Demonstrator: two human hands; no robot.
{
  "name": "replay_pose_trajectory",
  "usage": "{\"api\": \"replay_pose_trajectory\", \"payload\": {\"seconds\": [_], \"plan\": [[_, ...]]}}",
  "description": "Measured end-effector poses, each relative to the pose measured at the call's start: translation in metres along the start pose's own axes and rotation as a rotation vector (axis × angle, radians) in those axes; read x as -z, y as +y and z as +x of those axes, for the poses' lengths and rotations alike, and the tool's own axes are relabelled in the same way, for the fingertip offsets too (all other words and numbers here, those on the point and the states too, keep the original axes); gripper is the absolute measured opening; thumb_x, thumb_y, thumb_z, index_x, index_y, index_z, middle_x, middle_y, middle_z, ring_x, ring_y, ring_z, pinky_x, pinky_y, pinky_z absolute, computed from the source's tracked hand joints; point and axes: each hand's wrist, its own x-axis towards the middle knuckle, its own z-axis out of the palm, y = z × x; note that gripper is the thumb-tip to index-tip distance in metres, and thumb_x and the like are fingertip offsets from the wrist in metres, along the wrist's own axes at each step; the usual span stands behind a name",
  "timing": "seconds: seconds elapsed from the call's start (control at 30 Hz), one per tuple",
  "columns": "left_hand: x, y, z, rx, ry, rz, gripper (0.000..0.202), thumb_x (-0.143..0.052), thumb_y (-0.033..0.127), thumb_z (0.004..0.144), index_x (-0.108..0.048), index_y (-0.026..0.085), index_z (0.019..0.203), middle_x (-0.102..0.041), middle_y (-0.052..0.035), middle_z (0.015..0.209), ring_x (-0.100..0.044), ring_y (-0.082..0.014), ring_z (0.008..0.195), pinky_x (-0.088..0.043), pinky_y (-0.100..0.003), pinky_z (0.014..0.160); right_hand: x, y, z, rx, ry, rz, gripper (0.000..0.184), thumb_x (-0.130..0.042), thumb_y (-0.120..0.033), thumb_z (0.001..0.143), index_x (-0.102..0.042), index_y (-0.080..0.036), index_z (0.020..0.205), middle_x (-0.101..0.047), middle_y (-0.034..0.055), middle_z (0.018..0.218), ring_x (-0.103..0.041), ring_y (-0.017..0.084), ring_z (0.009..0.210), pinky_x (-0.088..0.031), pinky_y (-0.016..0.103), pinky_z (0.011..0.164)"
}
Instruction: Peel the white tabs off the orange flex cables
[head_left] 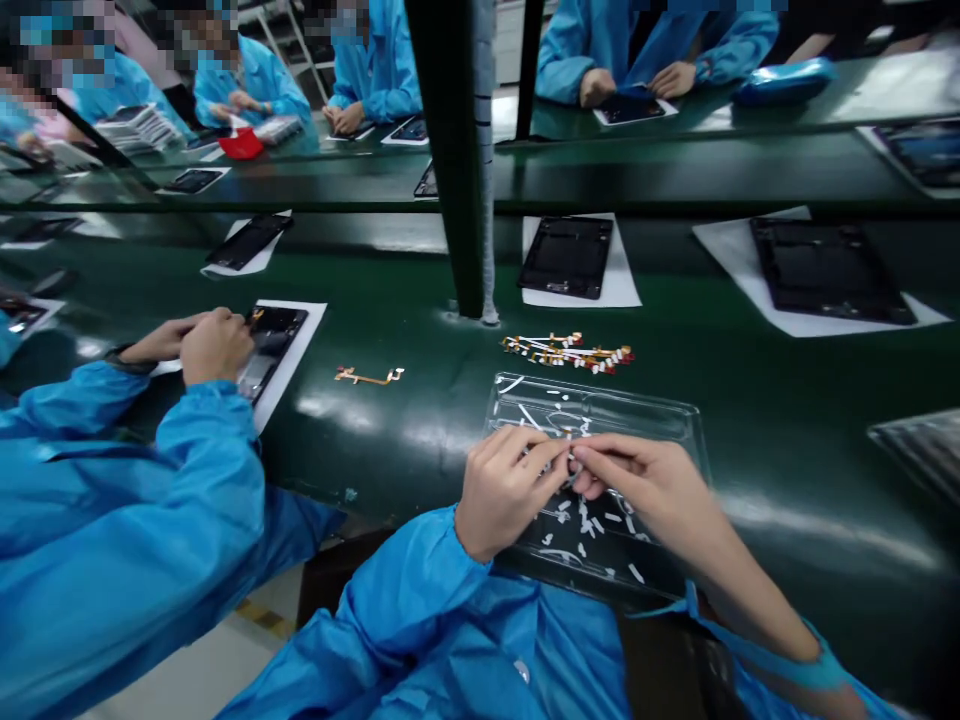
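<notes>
My left hand [504,488] and my right hand [646,482] meet over a clear plastic tray [679,420] that lies on the green table [750,370] in front of me. Both hands pinch a tiny pale piece [571,470] between their fingertips; I cannot make out what it is. Several small white strips [592,520] lie scattered in the tray under my hands. A pile of orange flex cables [568,352] lies just beyond the tray. A single orange flex cable [367,376] lies apart to the left.
A co-worker's hands [196,342] at my left work on a dark device [271,335] on white paper. Dark tablet frames on paper [568,257] [825,268] lie farther back. A green post [454,150] rises mid-table. Other people in blue coats sit across.
</notes>
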Motion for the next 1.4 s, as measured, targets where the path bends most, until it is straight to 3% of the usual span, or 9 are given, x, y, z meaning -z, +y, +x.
{"api": "replay_pose_trajectory", "payload": {"seconds": [0.1, 0.3, 0.43, 0.57, 0.73, 0.9, 1.07, 1.27, 1.4], "plan": [[0.003, 0.001, 0.001, -0.015, 0.028, 0.052, 0.009, -0.065, 0.018, 0.097, -0.075, 0.019, 0.099, -0.076, -0.0065, 0.093, -0.072, -0.0188, 0.086, -0.055, -0.030, 0.081, -0.007, -0.002, -0.003, 0.010, -0.060, 0.051, 0.035, -0.071, -0.053, 0.087, -0.077, -0.019, 0.093, -0.076, 0.0043, 0.071, -0.072, 0.019, 0.065, -0.061, 0.033, 0.068], [0.000, -0.011, 0.010, -0.067, 0.030, 0.082, 0.005, -0.068, 0.014, 0.092, -0.070, 0.019, 0.090, -0.072, -0.0038, 0.087, -0.069, -0.0171, 0.079, -0.051, -0.027, 0.073, -0.007, -0.006, -0.002, -0.022, 0.021, 0.059, 0.024, -0.063, -0.042, 0.093, -0.074, -0.022, 0.086, -0.068, -0.0030, 0.062, -0.068, 0.015, 0.062, -0.058, 0.030, 0.066], [0.006, -0.019, 0.013, 0.097, -0.021, 0.024, 0.007, -0.065, 0.016, 0.091, -0.071, 0.019, 0.089, -0.071, -0.0032, 0.090, -0.068, -0.0158, 0.079, -0.052, -0.027, 0.074, 0.008, -0.005, -0.013, -0.018, 0.055, 0.011, 0.022, -0.065, -0.041, 0.092, -0.073, -0.021, 0.086, -0.068, -0.0025, 0.066, -0.063, 0.014, 0.058, -0.051, 0.027, 0.058], [0.011, -0.012, 0.021, 0.255, -0.208, -0.310, 0.026, -0.058, 0.012, 0.089, -0.077, 0.020, 0.106, -0.073, -0.0054, 0.103, -0.070, -0.0155, 0.088, -0.056, -0.024, 0.075, 0.024, 0.001, -0.021, 0.036, 0.102, -0.056, 0.026, -0.066, -0.044, 0.092, -0.075, -0.020, 0.091, -0.072, 0.0011, 0.078, -0.059, 0.013, 0.064, -0.044, 0.027, 0.059], [0.008, 0.002, 0.025, 0.421, -0.310, -0.549, 0.017, -0.066, 0.025, 0.092, -0.079, 0.019, 0.102, -0.077, -0.0059, 0.098, -0.072, -0.0153, 0.083, -0.057, -0.022, 0.073, 0.015, 0.003, -0.022, 0.102, 0.073, -0.088, 0.029, -0.062, -0.044, 0.095, -0.077, -0.019, 0.095, -0.075, 0.0035, 0.084, -0.066, 0.016, 0.078, -0.048, 0.028, 0.070], [0.008, -0.008, 0.026, 0.543, -0.210, -0.556, 0.017, -0.072, 0.034, 0.091, -0.080, 0.019, 0.090, -0.079, -0.0044, 0.089, -0.073, -0.0177, 0.082, -0.058, -0.025, 0.074, 0.006, 0.003, -0.022, 0.082, 0.105, -0.079, 0.023, -0.069, -0.041, 0.088, -0.079, -0.020, 0.095, -0.074, 0.0003, 0.080, -0.063, 0.015, 0.073, -0.047, 0.026, 0.067], [0.012, -0.005, 0.024, 0.555, -0.226, -0.652, 0.018, -0.072, 0.034, 0.089, -0.079, 0.017, 0.089, -0.079, -0.0060, 0.090, -0.072, -0.0174, 0.079, -0.057, -0.026, 0.073, 0.011, 0.010, -0.037, 0.073, 0.083, -0.161, 0.030, -0.067, -0.047, 0.090, -0.079, -0.020, 0.092, -0.077, 0.0049, 0.088, -0.062, 0.017, 0.074, -0.045, 0.030, 0.067], [0.013, -0.012, 0.025, 0.634, -0.131, -0.768, 0.018, -0.071, 0.031, 0.088, -0.077, 0.015, 0.088, -0.078, -0.0057, 0.089, -0.068, -0.0126, 0.071, -0.054, -0.023, 0.068, 0.010, 0.008, -0.032, 0.011, 0.009, -0.306, 0.037, -0.066, -0.057, 0.086, -0.081, -0.023, 0.090, -0.071, 0.0025, 0.074, -0.055, 0.016, 0.064, -0.042, 0.029, 0.060], [0.015, -0.018, 0.022, 0.598, -0.030, -0.715, 0.019, -0.068, 0.029, 0.092, -0.078, 0.016, 0.102, -0.075, -0.0052, 0.090, -0.066, -0.0118, 0.071, -0.053, -0.022, 0.064, 0.005, 0.006, -0.028, 0.007, -0.012, -0.333, 0.037, -0.066, -0.057, 0.085, -0.081, -0.024, 0.089, -0.073, 0.0034, 0.074, -0.058, 0.018, 0.066, -0.045, 0.031, 0.062]]}}
